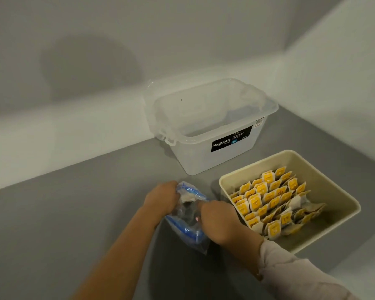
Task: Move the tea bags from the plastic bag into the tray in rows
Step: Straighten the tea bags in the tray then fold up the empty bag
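Observation:
A clear plastic bag (189, 230) with a blue zip edge lies crumpled on the grey floor between my hands. My left hand (160, 197) grips its far upper edge. My right hand (219, 221) reaches into the bag's mouth with curled fingers; what they hold is hidden. A pale tea bag shows inside the bag near my left hand. To the right stands a cream tray (338, 191) holding several tea bags (271, 202) with yellow tags, standing in rows along its left side.
An open clear Megabox storage box (206, 156) stands behind the plastic bag, close to the white wall. Walls meet in a corner at the back right. Grey floor spreads to the left and front.

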Available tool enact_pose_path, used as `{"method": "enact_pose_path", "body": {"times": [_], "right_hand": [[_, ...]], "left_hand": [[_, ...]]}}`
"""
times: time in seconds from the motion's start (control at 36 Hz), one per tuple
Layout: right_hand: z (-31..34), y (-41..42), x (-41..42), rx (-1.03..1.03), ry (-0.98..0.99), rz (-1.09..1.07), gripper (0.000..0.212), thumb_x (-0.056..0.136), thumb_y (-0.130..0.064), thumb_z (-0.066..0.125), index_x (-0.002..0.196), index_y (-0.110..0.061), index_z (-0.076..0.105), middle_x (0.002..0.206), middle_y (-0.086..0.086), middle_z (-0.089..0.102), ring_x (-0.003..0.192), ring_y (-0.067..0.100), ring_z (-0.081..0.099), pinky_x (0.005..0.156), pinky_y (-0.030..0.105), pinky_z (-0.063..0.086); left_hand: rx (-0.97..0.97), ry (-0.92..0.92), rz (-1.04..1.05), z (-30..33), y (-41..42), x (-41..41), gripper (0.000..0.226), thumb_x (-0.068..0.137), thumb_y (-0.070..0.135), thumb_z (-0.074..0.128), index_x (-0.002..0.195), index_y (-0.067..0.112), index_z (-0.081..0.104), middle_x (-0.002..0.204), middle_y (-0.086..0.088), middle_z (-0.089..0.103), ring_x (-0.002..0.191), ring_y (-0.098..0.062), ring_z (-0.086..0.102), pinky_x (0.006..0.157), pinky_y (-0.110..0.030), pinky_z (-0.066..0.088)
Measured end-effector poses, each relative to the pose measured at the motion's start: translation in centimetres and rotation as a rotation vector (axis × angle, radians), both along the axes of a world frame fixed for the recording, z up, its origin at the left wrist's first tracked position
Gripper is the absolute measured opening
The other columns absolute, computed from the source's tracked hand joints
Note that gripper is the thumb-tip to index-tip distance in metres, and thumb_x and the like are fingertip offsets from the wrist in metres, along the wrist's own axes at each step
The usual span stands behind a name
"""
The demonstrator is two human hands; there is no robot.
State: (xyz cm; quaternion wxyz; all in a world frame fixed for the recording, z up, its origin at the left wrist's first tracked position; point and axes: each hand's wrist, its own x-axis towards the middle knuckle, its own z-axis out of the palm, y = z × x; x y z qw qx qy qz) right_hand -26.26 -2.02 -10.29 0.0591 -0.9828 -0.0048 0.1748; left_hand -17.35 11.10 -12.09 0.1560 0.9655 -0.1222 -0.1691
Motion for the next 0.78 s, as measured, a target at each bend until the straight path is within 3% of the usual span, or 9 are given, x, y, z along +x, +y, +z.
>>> {"method": "enact_pose_path", "body": {"times": [0.06, 0.14, 0.25, 0.39, 0.5, 0.61, 0.69, 0.78], "right_hand": [[-0.4, -0.1, 0.1, -0.041, -0.047, 0.020, 0.026, 0.100, -0.019, 0.041, 0.122, -0.011, 0.053, 0.114, 0.011, 0.062, 0.103, 0.027, 0.061, 0.079, 0.033, 0.044], [-0.3, 0.6, 0.9, -0.036, 0.116, 0.019, 0.037, 0.099, -0.030, 0.045, 0.131, -0.012, 0.044, 0.129, 0.009, 0.053, 0.116, 0.022, 0.053, 0.099, 0.033, 0.039], [0.2, 1.7, 0.8, -0.071, -0.040, -0.003, 0.027, 0.099, -0.015, 0.042, 0.122, -0.011, 0.054, 0.116, 0.010, 0.062, 0.106, 0.026, 0.060, 0.084, 0.034, 0.045], [0.4, 2.4, 0.5, -0.061, -0.054, 0.003, 0.025, 0.097, -0.012, 0.042, 0.115, -0.010, 0.059, 0.113, 0.010, 0.063, 0.106, 0.027, 0.060, 0.081, 0.034, 0.045], [0.0, 2.2, 0.5, -0.046, -0.071, -0.035, 0.024, 0.096, -0.012, 0.044, 0.111, -0.010, 0.062, 0.110, 0.010, 0.065, 0.103, 0.027, 0.062, 0.079, 0.034, 0.046], [-0.1, 2.1, 0.4, -0.048, -0.078, -0.044, 0.023, 0.097, -0.013, 0.044, 0.111, -0.009, 0.061, 0.110, 0.011, 0.065, 0.102, 0.027, 0.062, 0.078, 0.034, 0.047], [0.0, 1.8, 0.4, -0.027, -0.077, -0.075, 0.023, 0.097, -0.015, 0.044, 0.110, -0.010, 0.062, 0.109, 0.011, 0.065, 0.101, 0.027, 0.062, 0.076, 0.034, 0.046], [0.1, 1.5, 0.9, 0.045, 0.010, -0.185, 0.026, 0.098, -0.026, 0.049, 0.116, -0.010, 0.059, 0.114, 0.008, 0.063, 0.105, 0.023, 0.061, 0.087, 0.031, 0.047]], "left_hand": [[0.018, 0.019, -0.008, 0.2, -0.2, -0.4, 0.022, 0.093, 0.022, 0.047, 0.111, 0.012, 0.056, 0.108, -0.011, 0.064, 0.095, -0.024, 0.060, 0.089, -0.037, 0.050], [-0.026, 0.022, -0.012, 0.5, -0.5, -1.1, 0.012, 0.092, 0.020, 0.045, 0.090, 0.015, 0.055, 0.089, -0.008, 0.063, 0.082, -0.021, 0.060, 0.080, -0.034, 0.051], [-0.069, 0.027, -0.021, 1.1, -0.7, -1.9, 0.027, 0.095, 0.022, 0.040, 0.070, 0.018, 0.048, 0.079, -0.005, 0.061, 0.076, -0.021, 0.060, 0.077, -0.033, 0.050], [-0.133, 0.078, -0.003, 1.6, -0.4, -2.7, 0.039, 0.101, 0.034, 0.031, 0.104, 0.009, 0.061, 0.102, -0.009, 0.064, 0.094, -0.024, 0.062, 0.089, -0.035, 0.049], [-0.210, 0.121, -0.036, 2.2, -0.4, -3.5, 0.032, 0.100, 0.028, 0.034, 0.093, 0.010, 0.060, 0.091, -0.010, 0.064, 0.091, -0.026, 0.064, 0.085, -0.033, 0.049], [-0.161, 0.115, -0.077, 2.5, -0.2, -3.7, 0.027, 0.099, 0.023, 0.037, 0.096, 0.006, 0.059, 0.093, -0.009, 0.063, 0.092, -0.025, 0.062, 0.084, -0.029, 0.046], [-0.110, 0.060, -0.053, 2.4, 0.2, -3.3, 0.026, 0.097, 0.023, 0.039, 0.106, 0.008, 0.058, 0.104, -0.011, 0.065, 0.094, -0.026, 0.062, 0.089, -0.036, 0.050], [-0.050, -0.011, -0.015, 1.8, 0.6, -2.8, 0.023, 0.095, 0.024, 0.039, 0.107, 0.014, 0.055, 0.106, -0.009, 0.065, 0.092, -0.025, 0.061, 0.085, -0.037, 0.050]]}}
